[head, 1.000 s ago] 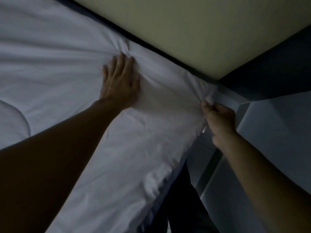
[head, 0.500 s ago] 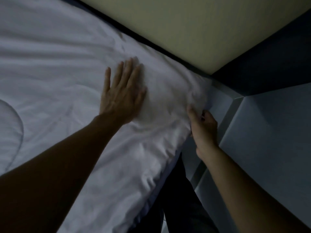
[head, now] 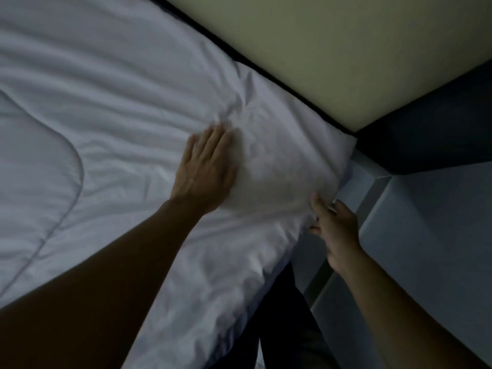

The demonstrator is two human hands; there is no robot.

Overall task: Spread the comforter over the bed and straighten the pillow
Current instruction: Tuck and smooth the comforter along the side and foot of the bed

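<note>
The white comforter (head: 111,123) lies spread over the bed and fills the left and middle of the view, with soft wrinkles and a curved quilted seam at the left. Its corner (head: 314,145) reaches the bed's far right end. My left hand (head: 205,169) lies flat on the comforter near that corner, fingers apart and pressing down. My right hand (head: 332,225) is at the comforter's right edge below the corner, thumb and fingers pinching the hem. No pillow is in view.
A pale yellow-green wall (head: 332,54) runs along the far side of the bed. A dark panel (head: 431,123) and a grey padded surface (head: 426,235) stand at the right. My dark trouser leg (head: 282,315) is beside the bed's edge.
My left hand slid back toward me over the comforter, smoothing it. My right hand let go of the corner tip and moved down along the right edge, where it now pinches the hem.
</note>
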